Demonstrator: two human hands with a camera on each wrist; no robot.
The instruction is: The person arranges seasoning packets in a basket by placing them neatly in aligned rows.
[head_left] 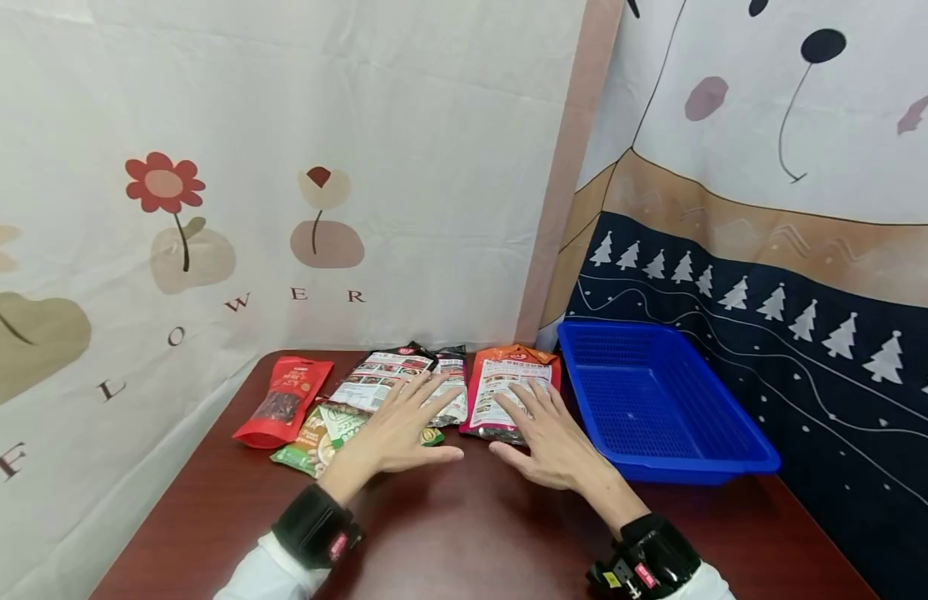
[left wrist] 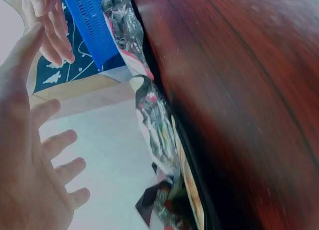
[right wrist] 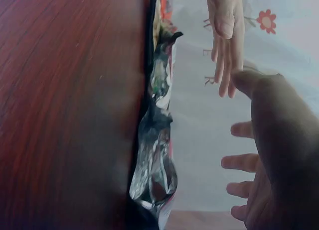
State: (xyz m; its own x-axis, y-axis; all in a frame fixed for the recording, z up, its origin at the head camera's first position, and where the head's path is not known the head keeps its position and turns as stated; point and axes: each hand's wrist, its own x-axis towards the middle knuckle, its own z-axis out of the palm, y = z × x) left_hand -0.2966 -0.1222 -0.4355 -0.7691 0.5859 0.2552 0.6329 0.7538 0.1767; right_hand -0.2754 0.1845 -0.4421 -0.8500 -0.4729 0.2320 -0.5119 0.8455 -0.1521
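Observation:
Both hands hover over the table with fingers spread and nothing held. My left hand (head_left: pixel 404 429) is above a green and tan food packet (head_left: pixel 310 442) and a black-edged packet (head_left: pixel 381 379) with a white label. Over the lower part of an orange and pink packet (head_left: pixel 501 383) is my right hand (head_left: pixel 546 437). A second black-edged packet (head_left: pixel 452 383) lies between them, partly covered by the left fingers. At the far left lies a red pouch (head_left: pixel 280 404) with a dark window. The wrist views show gaps between the hands and the packets.
A blue plastic basket (head_left: pixel 662 467) stands at the right of the brown table (head_left: pixel 464 542), close to the orange packet. Printed cloth (head_left: pixel 449 208) hangs behind the table, and a dark tree-patterned cloth (head_left: pixel 809 358) runs along the right side.

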